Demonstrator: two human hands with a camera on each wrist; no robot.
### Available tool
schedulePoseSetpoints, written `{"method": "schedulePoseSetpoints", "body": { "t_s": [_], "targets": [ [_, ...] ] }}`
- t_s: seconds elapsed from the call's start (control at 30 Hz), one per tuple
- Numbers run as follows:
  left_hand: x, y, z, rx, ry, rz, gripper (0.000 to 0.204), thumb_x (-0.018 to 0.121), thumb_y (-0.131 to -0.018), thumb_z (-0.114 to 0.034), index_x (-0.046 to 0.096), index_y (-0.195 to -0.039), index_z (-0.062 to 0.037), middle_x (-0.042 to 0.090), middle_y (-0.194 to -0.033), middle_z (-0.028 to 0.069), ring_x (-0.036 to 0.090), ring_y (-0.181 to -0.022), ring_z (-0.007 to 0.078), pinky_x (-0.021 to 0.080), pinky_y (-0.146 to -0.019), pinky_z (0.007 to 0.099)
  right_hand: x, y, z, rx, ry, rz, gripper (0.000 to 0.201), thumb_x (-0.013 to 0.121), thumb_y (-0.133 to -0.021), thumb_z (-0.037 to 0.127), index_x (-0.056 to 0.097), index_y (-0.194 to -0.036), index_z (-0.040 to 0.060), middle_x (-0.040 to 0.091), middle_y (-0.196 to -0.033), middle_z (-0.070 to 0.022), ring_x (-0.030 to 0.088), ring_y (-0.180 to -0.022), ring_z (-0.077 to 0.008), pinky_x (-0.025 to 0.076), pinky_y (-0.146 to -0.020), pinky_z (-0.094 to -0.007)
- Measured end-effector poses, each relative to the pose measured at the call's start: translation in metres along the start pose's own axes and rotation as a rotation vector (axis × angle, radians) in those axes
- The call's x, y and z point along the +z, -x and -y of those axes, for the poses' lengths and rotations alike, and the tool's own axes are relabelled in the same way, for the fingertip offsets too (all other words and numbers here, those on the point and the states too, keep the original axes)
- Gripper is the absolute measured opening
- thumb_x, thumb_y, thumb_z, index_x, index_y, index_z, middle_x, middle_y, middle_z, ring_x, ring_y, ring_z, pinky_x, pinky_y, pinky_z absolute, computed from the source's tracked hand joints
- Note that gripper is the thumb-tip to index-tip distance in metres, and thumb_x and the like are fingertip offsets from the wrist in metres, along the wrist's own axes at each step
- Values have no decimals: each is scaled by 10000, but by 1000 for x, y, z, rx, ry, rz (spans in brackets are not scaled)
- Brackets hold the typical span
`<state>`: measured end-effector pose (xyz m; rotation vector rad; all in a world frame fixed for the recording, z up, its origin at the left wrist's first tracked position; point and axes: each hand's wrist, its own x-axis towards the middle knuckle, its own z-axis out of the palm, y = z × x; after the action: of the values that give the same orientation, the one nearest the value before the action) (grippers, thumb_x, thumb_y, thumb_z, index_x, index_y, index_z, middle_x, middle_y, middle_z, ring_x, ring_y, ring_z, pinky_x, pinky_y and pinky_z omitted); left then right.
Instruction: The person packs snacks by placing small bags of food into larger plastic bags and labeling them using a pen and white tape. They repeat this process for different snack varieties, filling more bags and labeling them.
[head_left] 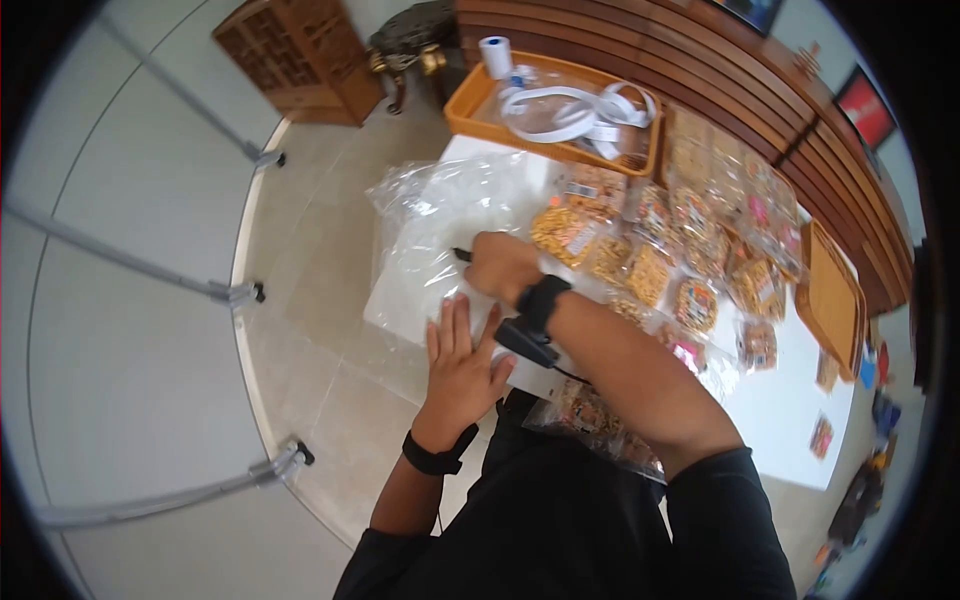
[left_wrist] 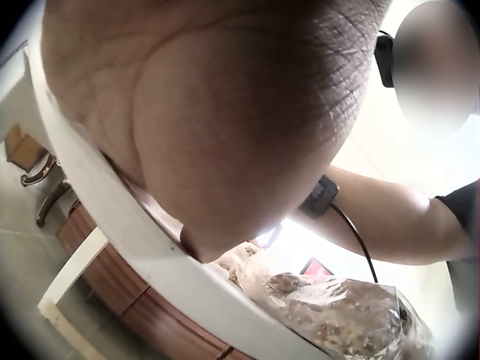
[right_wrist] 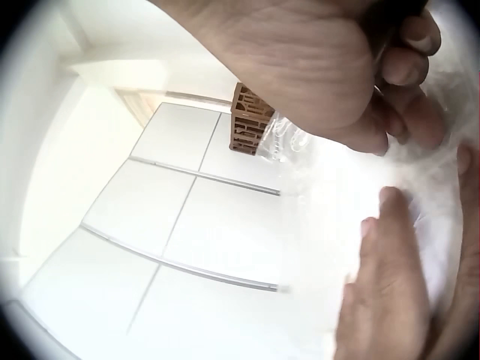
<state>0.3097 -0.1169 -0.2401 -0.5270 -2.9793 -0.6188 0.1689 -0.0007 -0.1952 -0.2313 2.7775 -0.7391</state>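
My right hand (head_left: 500,268) grips a slim black object (head_left: 462,254), its end poking out on the left. The fingers curl round it in the right wrist view, where the dark object (right_wrist: 386,26) is partly hidden by the palm; I cannot tell its kind. Under both hands lies clear plastic film (head_left: 430,215) on the white table's left end, wrinkled and shiny. My left hand (head_left: 460,355) rests flat on it with fingers spread, just below the right hand. In the left wrist view the heel of the left hand (left_wrist: 217,135) fills most of the picture.
Bagged snacks (head_left: 650,275) cover the middle of the white table (head_left: 790,430). An orange tray (head_left: 655,150) with white strips (head_left: 560,120) and a roll (head_left: 494,57) stands at the back. Another tray (head_left: 835,310) lies right. More bags (head_left: 590,415) sit by my body.
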Motion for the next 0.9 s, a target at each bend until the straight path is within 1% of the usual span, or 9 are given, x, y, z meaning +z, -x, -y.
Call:
{"method": "schedulePoseSetpoints", "body": {
  "t_s": [0.1, 0.27, 0.5, 0.6, 0.67, 0.7, 0.8, 0.87, 0.9],
  "targets": [
    [0, -1, 2, 31, -76, 30, 692, 675, -878, -351, 455, -1480, -90, 230, -1576, 319, 188, -1471, 503, 167, -1141, 669, 8, -2, 1, -45, 10, -22, 242, 637, -777, 170, 757, -914, 11, 726, -920, -240, 722, -884, -375, 567, -783, -443],
    [0, -1, 3, 40, -69, 74, 633, 649, -910, -341, 472, -1443, -48, 211, -1565, 356, 167, -1466, 528, 151, -1138, 673, 1, 7, 0, -106, 11, -26, 203, 642, -784, 144, 763, -897, 27, 734, -910, -219, 730, -880, -359, 570, -762, -440],
    [-4, -4, 1, 50, -101, 131, 609, 618, -935, -359, 464, -1457, -85, 176, -1571, 364, 139, -1465, 541, 139, -1137, 681, 4, 0, -7, -70, -28, -28, 173, 654, -789, 139, 770, -878, 46, 742, -900, -188, 736, -863, -338, 568, -731, -418],
    [0, -2, 8, 53, -144, 172, 618, 625, -927, -356, 461, -1457, -84, 170, -1580, 350, 140, -1467, 535, 137, -1138, 682, 4, 4, -1, -173, 27, -13, 165, 668, -781, 148, 769, -858, 43, 740, -885, -183, 735, -847, -338, 571, -727, -412],
    [-5, -4, 3, 14, -92, 182, 649, 604, -927, -293, 388, -1499, -78, 170, -1596, 306, 117, -1482, 506, 103, -1153, 670, -2, 10, -2, -273, 70, 28, 159, 678, -772, 153, 767, -840, 40, 737, -877, -186, 734, -839, -341, 575, -725, -409],
    [-6, -5, -1, -2, -60, 188, 668, 593, -927, -262, 351, -1520, -75, 171, -1604, 283, 106, -1490, 492, 86, -1160, 664, -8, 15, -2, -265, 20, 8, 164, 673, -771, 148, 763, -844, 31, 735, -880, -191, 732, -843, -348, 577, -727, -416],
    [-3, -6, 6, 27, -110, 191, 679, 626, -909, -316, 404, -1494, -52, 195, -1575, 331, 148, -1469, 521, 139, -1150, 665, -42, 39, 1, -289, -130, -74, 188, 648, -776, 133, 751, -867, 6, 727, -879, -208, 725, -854, -374, 582, -737, -443],
    [-4, -7, 4, 45, -138, 143, 709, 626, -906, -311, 369, -1511, -46, 208, -1577, 317, 155, -1472, 510, 143, -1158, 648, -94, 70, -12, -273, -212, -145, 225, 607, -788, 122, 737, -923, -2, 720, -865, -210, 711, -863, -401, 573, -747, -478],
    [-3, -5, 4, 45, -150, 134, 725, 627, -904, -309, 352, -1520, -42, 215, -1578, 310, 159, -1474, 505, 145, -1163, 640, -104, 71, -33, -341, -289, -205, 222, 594, -827, 157, 728, -909, 0, 719, -881, -202, 703, -830, -393, 571, -734, -468]
  ]
}}
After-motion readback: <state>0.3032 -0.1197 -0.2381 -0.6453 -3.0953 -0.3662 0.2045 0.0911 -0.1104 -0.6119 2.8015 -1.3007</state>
